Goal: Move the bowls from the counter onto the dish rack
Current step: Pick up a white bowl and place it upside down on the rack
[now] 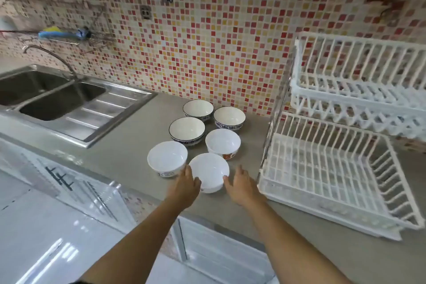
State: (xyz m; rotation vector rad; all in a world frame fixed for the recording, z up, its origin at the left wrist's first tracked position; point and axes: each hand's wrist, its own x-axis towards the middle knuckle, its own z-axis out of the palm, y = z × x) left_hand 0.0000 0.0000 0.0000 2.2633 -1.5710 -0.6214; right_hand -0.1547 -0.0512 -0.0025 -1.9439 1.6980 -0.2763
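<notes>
Several white bowls stand upright on the grey counter (129, 152). The nearest bowl (208, 169) sits between my hands. My left hand (185, 185) touches its left side with the fingers against the wall. My right hand (241, 185) is at its right side, fingers spread, thumb tip at the rim. Whether the bowl is lifted I cannot tell. Behind it are a plain bowl (167, 158), a bowl with an orange pattern (222, 143), and three blue-patterned bowls (187, 130), (198, 109), (229, 117). The white two-tier dish rack (322, 168) stands empty to the right.
A steel double sink (60, 104) with a curved tap (49, 55) lies at the left. The mosaic tile wall (219, 41) backs the counter. White cabinet fronts (69, 226) run below the counter edge. The rack's upper tier (359, 76) overhangs its lower basket.
</notes>
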